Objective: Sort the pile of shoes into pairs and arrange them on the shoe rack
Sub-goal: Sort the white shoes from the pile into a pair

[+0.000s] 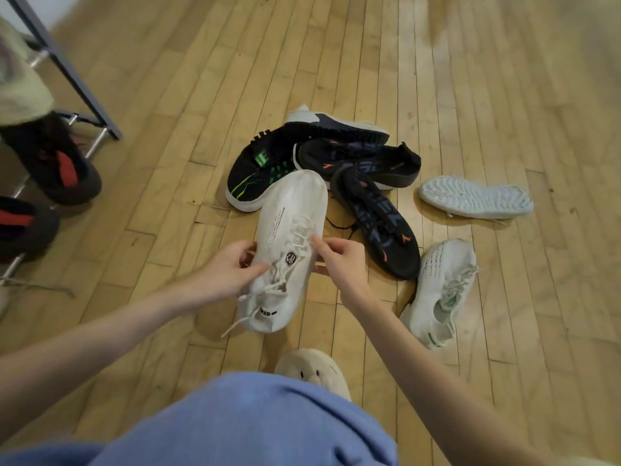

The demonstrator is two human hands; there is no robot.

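Note:
I hold a white knit sneaker (289, 230) above the wooden floor, toe pointing away. My left hand (232, 267) grips its left side near the laces, and my right hand (339, 260) grips its right side. Behind it lies a pile: a black sneaker with green stripes (255, 169), a dark one with a white heel (336, 126), and two black sneakers with blue and orange marks (363, 156) (379, 223). A white sneaker lies sole-up (473, 196) at the right. Another white sneaker with green trim (443, 290) lies upright near my right forearm.
The shoe rack (77, 79) stands at the left edge, with metal bars and a dark frame. Two black-and-red shoes (57, 163) (23, 227) and a pale shoe (16, 82) rest on it. My beige plush slipper (312, 371) and blue trousers (235, 425) fill the bottom.

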